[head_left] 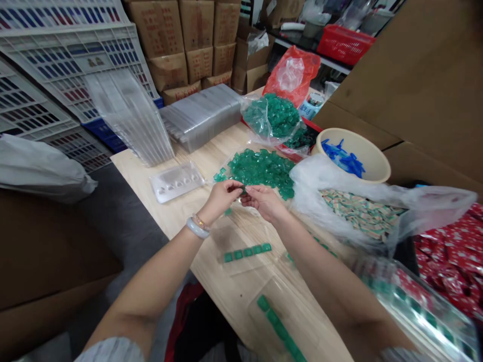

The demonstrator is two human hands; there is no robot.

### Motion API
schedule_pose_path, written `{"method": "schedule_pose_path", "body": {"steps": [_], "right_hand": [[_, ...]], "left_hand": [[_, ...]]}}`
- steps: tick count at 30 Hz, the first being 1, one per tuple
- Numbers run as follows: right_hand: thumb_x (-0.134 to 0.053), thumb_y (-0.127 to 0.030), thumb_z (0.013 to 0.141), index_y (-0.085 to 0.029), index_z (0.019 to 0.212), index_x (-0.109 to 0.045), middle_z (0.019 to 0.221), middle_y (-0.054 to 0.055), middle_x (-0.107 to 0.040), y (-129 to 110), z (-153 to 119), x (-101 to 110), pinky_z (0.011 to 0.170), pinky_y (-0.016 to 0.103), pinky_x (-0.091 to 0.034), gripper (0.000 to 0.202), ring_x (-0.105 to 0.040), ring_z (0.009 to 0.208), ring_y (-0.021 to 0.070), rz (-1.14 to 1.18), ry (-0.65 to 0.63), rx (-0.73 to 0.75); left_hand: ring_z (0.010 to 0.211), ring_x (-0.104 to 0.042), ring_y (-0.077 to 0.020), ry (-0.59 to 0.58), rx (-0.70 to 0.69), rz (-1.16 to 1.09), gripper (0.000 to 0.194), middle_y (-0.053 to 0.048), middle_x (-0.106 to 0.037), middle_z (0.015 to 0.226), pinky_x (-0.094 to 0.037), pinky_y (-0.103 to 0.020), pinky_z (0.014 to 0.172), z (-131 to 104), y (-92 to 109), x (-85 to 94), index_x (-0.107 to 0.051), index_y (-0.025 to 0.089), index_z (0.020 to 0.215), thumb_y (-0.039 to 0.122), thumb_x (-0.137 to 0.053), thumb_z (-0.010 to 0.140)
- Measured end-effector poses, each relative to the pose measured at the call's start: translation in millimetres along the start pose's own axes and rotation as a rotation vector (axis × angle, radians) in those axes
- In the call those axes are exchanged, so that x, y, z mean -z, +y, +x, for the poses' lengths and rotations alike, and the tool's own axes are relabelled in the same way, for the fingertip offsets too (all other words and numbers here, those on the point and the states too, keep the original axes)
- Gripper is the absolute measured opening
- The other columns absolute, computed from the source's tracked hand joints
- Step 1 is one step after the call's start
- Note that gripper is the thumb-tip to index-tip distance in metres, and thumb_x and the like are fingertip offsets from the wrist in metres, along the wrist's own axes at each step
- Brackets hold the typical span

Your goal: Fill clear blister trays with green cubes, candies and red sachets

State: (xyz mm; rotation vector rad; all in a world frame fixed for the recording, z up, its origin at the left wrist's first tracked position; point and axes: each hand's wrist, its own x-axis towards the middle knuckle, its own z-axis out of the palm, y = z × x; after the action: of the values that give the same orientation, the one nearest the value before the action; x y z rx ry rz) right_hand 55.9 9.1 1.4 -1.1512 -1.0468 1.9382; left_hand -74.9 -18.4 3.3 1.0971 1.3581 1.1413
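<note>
My left hand (223,195) and my right hand (263,201) meet at the near edge of a heap of small green square pieces (260,168). Both are closed, their fingertips pinching one small dark green piece (243,189) between them; most of it is hidden by the fingers. Below the hands lies a clear plastic tray (241,266) with a row of several green squares (248,252) set in it. Closer to me, another clear tray holds a slanting green row (279,327). To the left of my left hand rests a clear blister tray (176,182) with a row of round hollows.
Stacked clear trays (206,113) stand at the table's back left. Behind the heap sits a bag of green pieces (277,118). At right are a cream bowl (377,156) with blue pieces, a bag of patterned packets (362,211) and filled trays (422,306).
</note>
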Motion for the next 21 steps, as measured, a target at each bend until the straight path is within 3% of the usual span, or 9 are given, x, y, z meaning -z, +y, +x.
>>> {"method": "schedule_pose_path", "body": {"steps": [5, 9, 12, 15, 18, 21], "right_hand": [[-0.066, -0.044, 0.059, -0.018, 0.073, -0.048, 0.048, -0.006, -0.053, 9, -13, -17, 0.04, 0.019, -0.038, 0.035, -0.048, 0.039, 0.0076, -0.149, 0.075, 0.144], [-0.058, -0.044, 0.066, -0.017, 0.071, -0.052, 0.05, -0.004, -0.053, 16, -23, -27, 0.04, 0.019, -0.037, 0.028, -0.046, 0.041, 0.0072, -0.361, 0.099, 0.239], [-0.058, -0.036, 0.067, -0.017, 0.075, -0.059, 0.056, -0.001, -0.057, 21, -30, -32, 0.046, 0.021, -0.041, 0.02, -0.05, 0.048, 0.0088, -0.546, 0.099, 0.318], [-0.056, -0.028, 0.067, -0.016, 0.074, -0.06, 0.056, 0.0, -0.058, 24, -34, -36, 0.047, 0.023, -0.043, 0.014, -0.052, 0.049, 0.0107, -0.609, 0.077, 0.268], [-0.055, -0.021, 0.064, -0.015, 0.069, -0.059, 0.051, -0.001, -0.056, 23, -36, -42, 0.047, 0.024, -0.044, 0.009, -0.053, 0.047, 0.0113, -0.582, 0.124, 0.223], [-0.055, -0.021, 0.062, -0.015, 0.07, -0.057, 0.052, -0.001, -0.058, 18, -42, -48, 0.05, 0.025, -0.048, 0.01, -0.056, 0.048, 0.0118, -0.399, 0.129, 0.112]], "left_hand": [[0.056, -0.054, -0.0088, -0.109, 0.294, -0.475, 0.011, 0.0, -0.058, 0.062, -0.043, -0.022, 0.056, -27, 6, 16.6, -0.06, 0.011, 0.076, 0.011, -0.061, 0.065], [0.056, -0.055, -0.0081, -0.138, 0.37, -0.633, 0.011, -0.002, -0.059, 0.062, -0.045, -0.022, 0.06, -42, 3, 25.2, -0.06, 0.009, 0.075, 0.009, -0.062, 0.065], [0.056, -0.055, -0.0083, -0.037, 0.284, -0.557, 0.009, -0.001, -0.059, 0.062, -0.045, -0.023, 0.061, -50, -5, 25.0, -0.059, 0.01, 0.072, 0.01, -0.061, 0.064], [0.056, -0.053, -0.0085, 0.096, 0.092, -0.284, 0.008, 0.001, -0.058, 0.061, -0.042, -0.022, 0.058, -56, -12, 21.9, -0.058, 0.012, 0.069, 0.011, -0.059, 0.062], [0.057, -0.051, -0.008, 0.155, -0.054, -0.099, 0.013, 0.002, -0.057, 0.064, -0.041, -0.021, 0.056, -62, -13, 21.0, -0.059, 0.013, 0.074, 0.01, -0.055, 0.061], [0.055, -0.048, -0.0066, 0.125, -0.071, -0.193, 0.024, 0.004, -0.052, 0.06, -0.04, -0.019, 0.056, -67, -9, 24.0, -0.057, 0.015, 0.083, 0.008, -0.053, 0.06]]}}
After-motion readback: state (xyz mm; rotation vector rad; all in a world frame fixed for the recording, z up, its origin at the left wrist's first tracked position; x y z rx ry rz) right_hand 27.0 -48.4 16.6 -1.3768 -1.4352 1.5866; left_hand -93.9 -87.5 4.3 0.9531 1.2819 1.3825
